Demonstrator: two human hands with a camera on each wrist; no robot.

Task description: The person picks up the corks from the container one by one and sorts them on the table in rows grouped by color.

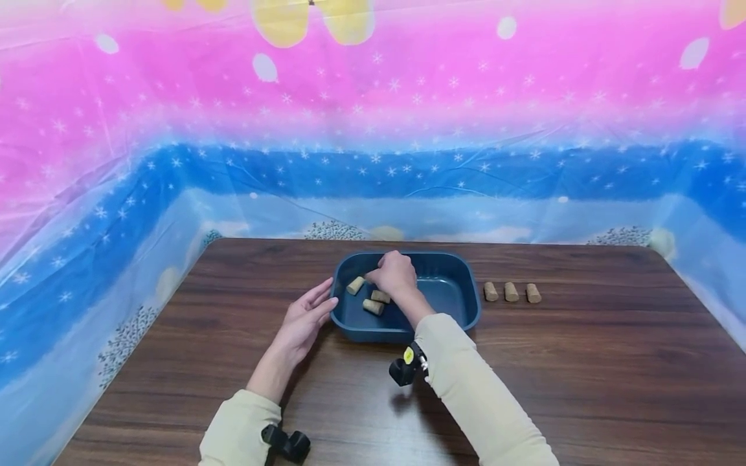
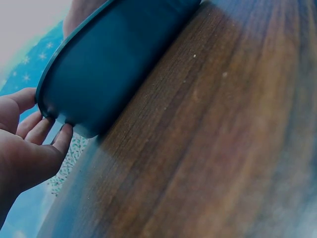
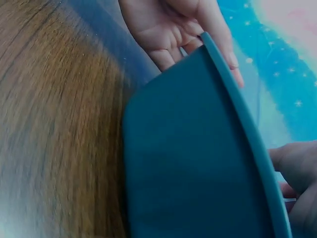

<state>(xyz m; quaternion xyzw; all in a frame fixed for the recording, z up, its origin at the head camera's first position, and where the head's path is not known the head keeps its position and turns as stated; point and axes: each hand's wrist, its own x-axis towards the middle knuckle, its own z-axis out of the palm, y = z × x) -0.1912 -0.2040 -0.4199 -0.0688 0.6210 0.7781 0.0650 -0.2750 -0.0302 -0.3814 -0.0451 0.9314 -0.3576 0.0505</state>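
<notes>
A dark blue rectangular tray (image 1: 447, 329) with rounded corners stands on the table. Inside its left half lie three tapered corks: one cork (image 1: 356, 285) near the left wall, another cork (image 1: 381, 296) and a lower cork (image 1: 373, 307) close together. My left hand (image 1: 303, 321) touches the tray's left end with fairly straight fingers and thumb at the rim. Reaching in over the near side, my right hand (image 1: 397, 275) is low in the tray with bent fingers, just right of the corks. Its fingertips are largely hidden, so I cannot tell whether it holds a cork.
Right of the tray, three more corks stand in a row on the brown wooden table (image 1: 583, 362): a left cork (image 1: 491, 292), a middle cork (image 1: 511, 292) and a right cork (image 1: 533, 293). A patterned pink and blue cloth (image 1: 373, 168) hangs behind the table.
</notes>
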